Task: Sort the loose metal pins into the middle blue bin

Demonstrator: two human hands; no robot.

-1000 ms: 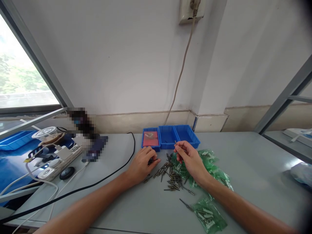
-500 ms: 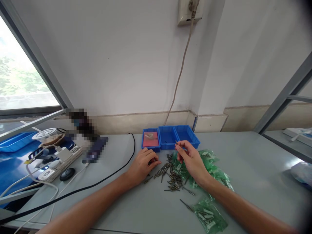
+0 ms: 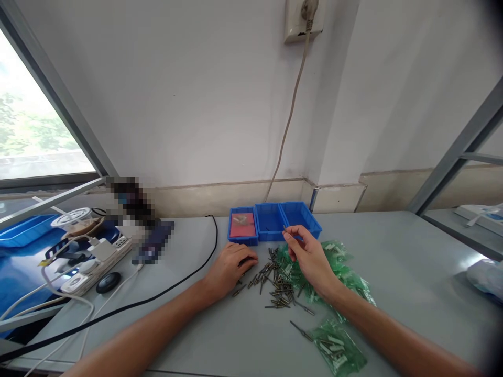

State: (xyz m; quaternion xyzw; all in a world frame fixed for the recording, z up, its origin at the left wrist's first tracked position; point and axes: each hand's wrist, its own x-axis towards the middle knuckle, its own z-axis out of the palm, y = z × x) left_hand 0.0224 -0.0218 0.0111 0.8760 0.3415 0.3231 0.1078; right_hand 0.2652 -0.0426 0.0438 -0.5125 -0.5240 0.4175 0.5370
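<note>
Your right hand (image 3: 309, 255) pinched a slim metal pin (image 3: 285, 229) between thumb and fingers, blue bin (image 3: 269, 237) just beyond them. More loose pins (image 3: 280, 287) lay heaped on the worktop (image 3: 228, 335) between both hands' fingers; green bags (image 3: 356, 285) right of the right fingers. Left hand (image 3: 229, 267) curled beside the heap; could not tell whether its fingers held anything.

Behind the grey bench (image 3: 396, 272) rises a pale wall (image 3: 196, 104) with a beige base strip (image 3: 196, 201), a bright window (image 3: 35, 120) at left.
</note>
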